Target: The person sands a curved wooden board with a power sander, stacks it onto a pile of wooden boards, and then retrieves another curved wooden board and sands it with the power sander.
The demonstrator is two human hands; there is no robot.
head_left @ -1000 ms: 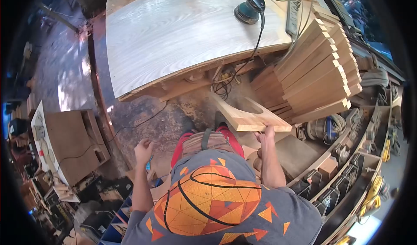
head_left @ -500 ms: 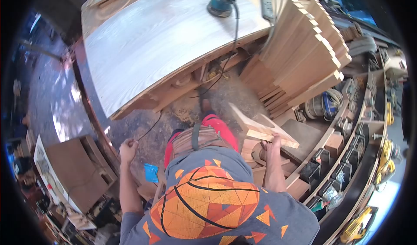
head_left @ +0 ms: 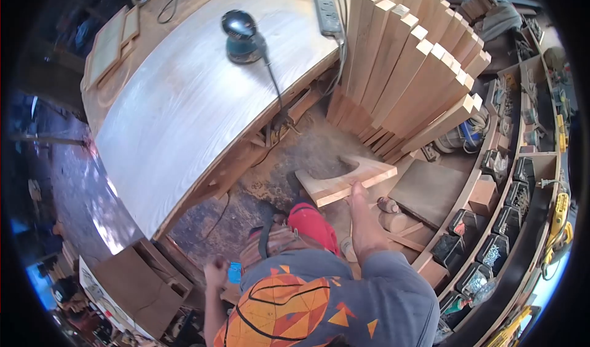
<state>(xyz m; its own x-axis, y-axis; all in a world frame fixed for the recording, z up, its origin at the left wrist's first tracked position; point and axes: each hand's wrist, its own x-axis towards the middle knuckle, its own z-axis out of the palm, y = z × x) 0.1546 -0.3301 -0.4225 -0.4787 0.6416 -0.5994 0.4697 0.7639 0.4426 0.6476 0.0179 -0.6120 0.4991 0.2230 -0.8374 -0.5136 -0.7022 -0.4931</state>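
Note:
My right hand (head_left: 357,194) is closed on the near edge of a pale wooden board with a curved cut-out (head_left: 344,184), held out in front of me above the floor. Its fingers are partly hidden by the hand and the board. Off to the other side, by a small blue packet (head_left: 234,272), my left hand (head_left: 215,271) is slightly blurred and looks loosely curled, with nothing visible in it. A corded sander (head_left: 241,38) rests on the whitish wooden panel (head_left: 178,107) across the workbench.
Several wooden slats (head_left: 399,70) stand upright right of the bench. A power strip (head_left: 326,9) lies at the bench edge. Shelving with black bins of screws (head_left: 491,252) and a yellow power tool (head_left: 559,218) lines the right. A cabinet (head_left: 132,288) sits lower left.
The cut-out board in my right hand has moved forward and left, nearer the bench, and turned. My left hand has dropped back towards my body. My view has shifted right.

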